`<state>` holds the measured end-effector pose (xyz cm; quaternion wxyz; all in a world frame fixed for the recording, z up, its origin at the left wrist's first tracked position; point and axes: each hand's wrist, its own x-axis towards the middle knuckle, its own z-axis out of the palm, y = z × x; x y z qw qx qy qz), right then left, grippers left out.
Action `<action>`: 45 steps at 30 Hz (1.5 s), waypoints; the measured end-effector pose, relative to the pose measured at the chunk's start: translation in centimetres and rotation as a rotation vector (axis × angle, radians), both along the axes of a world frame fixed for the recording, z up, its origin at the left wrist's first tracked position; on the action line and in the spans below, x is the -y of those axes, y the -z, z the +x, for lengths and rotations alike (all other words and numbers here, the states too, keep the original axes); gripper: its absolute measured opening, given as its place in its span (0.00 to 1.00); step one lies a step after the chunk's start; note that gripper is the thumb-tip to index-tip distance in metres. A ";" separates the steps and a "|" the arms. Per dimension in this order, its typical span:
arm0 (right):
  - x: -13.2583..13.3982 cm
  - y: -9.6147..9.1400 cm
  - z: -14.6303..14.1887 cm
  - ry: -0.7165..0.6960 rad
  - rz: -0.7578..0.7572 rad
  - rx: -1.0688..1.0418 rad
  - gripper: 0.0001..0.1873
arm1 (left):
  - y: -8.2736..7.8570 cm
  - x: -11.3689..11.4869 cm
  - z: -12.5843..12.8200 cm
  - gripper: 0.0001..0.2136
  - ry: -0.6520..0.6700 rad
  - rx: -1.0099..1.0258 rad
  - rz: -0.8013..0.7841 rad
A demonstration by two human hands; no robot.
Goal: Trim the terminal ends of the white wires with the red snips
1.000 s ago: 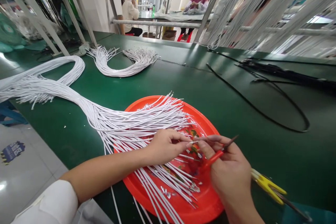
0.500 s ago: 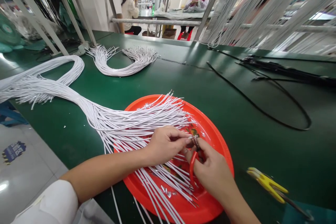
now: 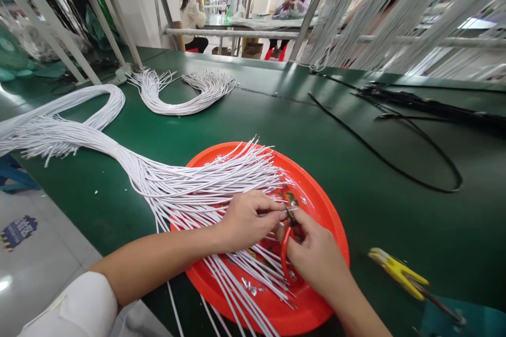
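Observation:
Over a round red tray (image 3: 316,179), my left hand (image 3: 247,218) pinches the end of a white cable between thumb and fingertips. My right hand (image 3: 312,245) is closed around red-handled scissors (image 3: 285,253), whose dark blades point up toward the left fingertips. The two hands nearly meet, and the exact contact of blades and cable is too small to make out. A thick bundle of white cables (image 3: 169,181) lies across the tray, its cut ends fanned out under and around my hands. Small silvery scraps (image 3: 250,287) lie on the tray bottom.
Yellow-handled pliers (image 3: 397,273) lie at the right on the green table (image 3: 269,121). Another curved cable bundle (image 3: 177,107) rests at the back left. Black cables (image 3: 435,102) lie at the right. White strands (image 3: 356,5) hang from a rack behind; two people sit beyond it.
The scissors and my right hand have shifted slightly left and turned a little, with the blades now tilted toward the left fingertips. My left hand keeps its pinch in nearly the same place.

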<state>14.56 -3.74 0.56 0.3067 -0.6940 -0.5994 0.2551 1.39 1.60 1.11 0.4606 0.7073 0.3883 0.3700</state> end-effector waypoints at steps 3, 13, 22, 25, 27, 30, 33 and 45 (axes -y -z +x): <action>-0.2 0.6 0.5 -0.048 -0.036 -0.020 0.08 | 0.0 0.0 0.1 0.05 0.008 0.007 -0.028; -0.3 -0.6 0.8 -0.031 -0.050 -0.187 0.09 | -0.1 -0.3 0.1 0.06 -0.056 -0.007 -0.083; -0.7 -0.5 0.4 0.331 0.293 -0.495 0.17 | 0.5 -0.2 0.0 0.06 -0.016 -0.097 0.033; -0.5 -0.1 0.6 0.304 0.279 -0.389 0.15 | 0.7 -0.2 0.0 0.06 0.006 -0.127 0.084; -0.5 -0.1 0.8 0.273 0.249 -0.292 0.13 | 0.8 -0.1 -0.1 0.06 0.022 -0.170 0.135; -0.7 -0.2 1.0 0.239 0.172 -0.230 0.12 | 0.8 0.1 -0.2 0.07 0.074 -0.226 0.216; -1.1 -0.2 1.0 0.256 0.084 -0.329 0.15 | 0.7 0.3 -0.3 0.09 0.119 -0.236 0.282; -0.9 -0.3 1.6 0.197 0.115 -0.463 0.15 | 0.9 -0.3 -0.4 0.07 0.027 -0.210 0.278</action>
